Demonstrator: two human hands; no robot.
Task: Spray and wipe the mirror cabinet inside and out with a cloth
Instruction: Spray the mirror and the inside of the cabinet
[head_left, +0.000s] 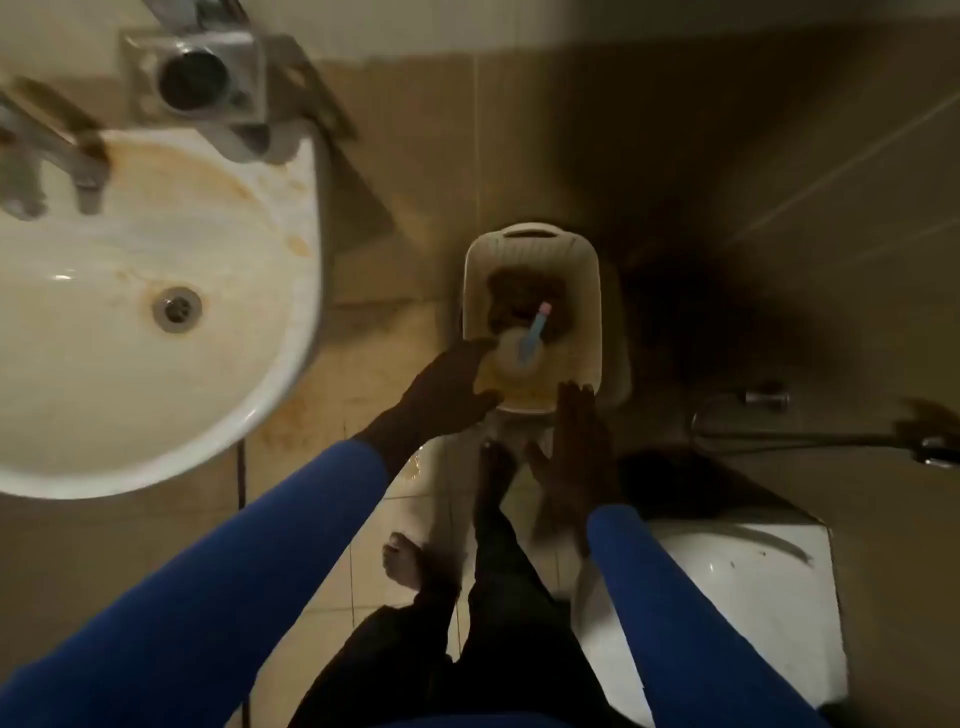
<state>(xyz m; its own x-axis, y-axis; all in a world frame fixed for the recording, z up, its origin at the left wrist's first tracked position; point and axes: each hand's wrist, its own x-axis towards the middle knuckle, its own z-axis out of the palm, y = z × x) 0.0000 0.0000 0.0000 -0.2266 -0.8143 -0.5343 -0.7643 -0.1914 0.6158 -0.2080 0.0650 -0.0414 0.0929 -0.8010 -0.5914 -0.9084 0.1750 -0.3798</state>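
Mirror cabinet not in view; judged at the supply-fetching stage, no spraying or wiping begun. Basket (592, 312) on the floor at frame centre holds the spray bottle (519, 356) and what looks like a brown cloth (519, 293). Left grip (457, 384) spread open at the basket's left rim, just beside the bottle, holding nothing; right grip (576, 452) flat, fingers straight, at the near rim. All cabinet work remains

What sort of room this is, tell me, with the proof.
Most likely a small bathroom: a stained washbasin with its tap, a tiled floor, and a metal hose at the right.
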